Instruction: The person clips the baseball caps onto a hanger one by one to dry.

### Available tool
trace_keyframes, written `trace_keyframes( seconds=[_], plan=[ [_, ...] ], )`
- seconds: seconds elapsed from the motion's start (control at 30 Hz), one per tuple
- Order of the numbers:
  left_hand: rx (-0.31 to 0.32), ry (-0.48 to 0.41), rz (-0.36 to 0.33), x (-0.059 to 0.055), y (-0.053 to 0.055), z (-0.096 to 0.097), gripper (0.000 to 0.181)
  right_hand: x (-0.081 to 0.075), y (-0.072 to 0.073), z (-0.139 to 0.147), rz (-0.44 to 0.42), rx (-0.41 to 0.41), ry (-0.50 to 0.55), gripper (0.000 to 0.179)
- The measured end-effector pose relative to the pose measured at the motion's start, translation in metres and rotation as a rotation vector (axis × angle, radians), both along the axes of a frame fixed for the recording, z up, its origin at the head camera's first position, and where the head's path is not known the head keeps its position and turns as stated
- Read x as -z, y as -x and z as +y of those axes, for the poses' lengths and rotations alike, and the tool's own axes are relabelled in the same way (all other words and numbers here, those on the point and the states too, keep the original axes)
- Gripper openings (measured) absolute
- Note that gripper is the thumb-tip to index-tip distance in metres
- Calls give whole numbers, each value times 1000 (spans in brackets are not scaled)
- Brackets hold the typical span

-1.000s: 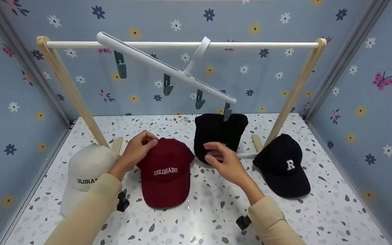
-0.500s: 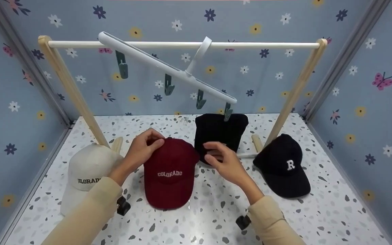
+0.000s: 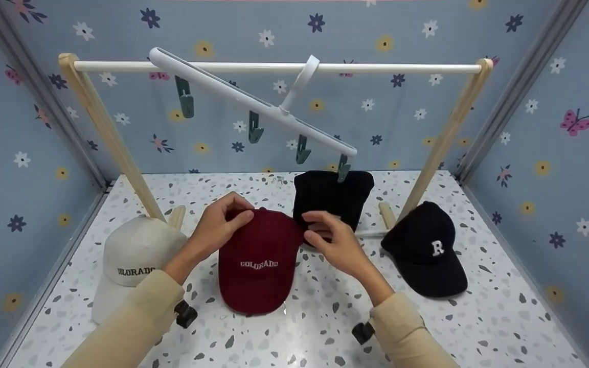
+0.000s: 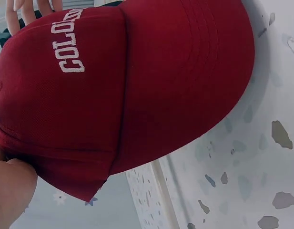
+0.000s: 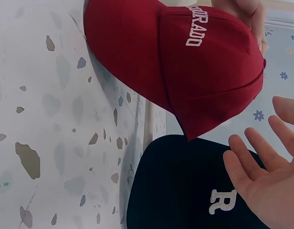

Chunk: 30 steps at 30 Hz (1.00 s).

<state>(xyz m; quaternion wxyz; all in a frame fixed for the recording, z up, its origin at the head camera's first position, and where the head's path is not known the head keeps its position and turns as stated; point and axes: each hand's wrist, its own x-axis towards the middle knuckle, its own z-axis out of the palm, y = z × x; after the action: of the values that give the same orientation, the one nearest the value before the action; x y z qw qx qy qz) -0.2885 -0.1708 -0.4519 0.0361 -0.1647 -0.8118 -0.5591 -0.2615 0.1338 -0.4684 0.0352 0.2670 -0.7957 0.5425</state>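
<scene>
My left hand (image 3: 223, 225) pinches the crown of a dark red baseball cap (image 3: 258, 245) between thumb and fingers, over the tabletop. White COLORADO lettering (image 4: 68, 40) crosses the cap's front, and its brim points down toward me. Beside the cap's right edge, my right hand (image 3: 336, 240) is held up with its fingers apart and loosely bent, nothing in them; the right wrist view shows it apart from the red cap. Partly hidden behind that hand lies a black cap (image 3: 333, 191), its top toward the back wall.
A cream cap (image 3: 138, 250) lies at left and a black cap with a white R (image 3: 422, 250) at right. Above, a white hanger (image 3: 223, 89) with several green clips (image 3: 255, 128) hangs tilted from the white rail (image 3: 402, 67) of a wooden-legged rack (image 3: 110, 135).
The left hand has shifted the red cap rightward and slightly raised its grip. The cap now reaches close to the right hand, which has barely moved.
</scene>
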Motion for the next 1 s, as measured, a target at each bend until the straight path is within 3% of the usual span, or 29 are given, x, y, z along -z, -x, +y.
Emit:
trace_keyframes(
  seconds=[0.3, 0.63, 1.0],
  plan=[
    [47, -7, 33, -6, -4, 7, 12, -6, -2, -6, 15, 13, -1, 39],
    [147, -45, 24, -16, -15, 21, 12, -9, 1, -12, 54, 4, 30, 34],
    [172, -79, 39, -19, -18, 29, 10, -10, 0, -10, 61, 5, 71, 21]
  ],
)
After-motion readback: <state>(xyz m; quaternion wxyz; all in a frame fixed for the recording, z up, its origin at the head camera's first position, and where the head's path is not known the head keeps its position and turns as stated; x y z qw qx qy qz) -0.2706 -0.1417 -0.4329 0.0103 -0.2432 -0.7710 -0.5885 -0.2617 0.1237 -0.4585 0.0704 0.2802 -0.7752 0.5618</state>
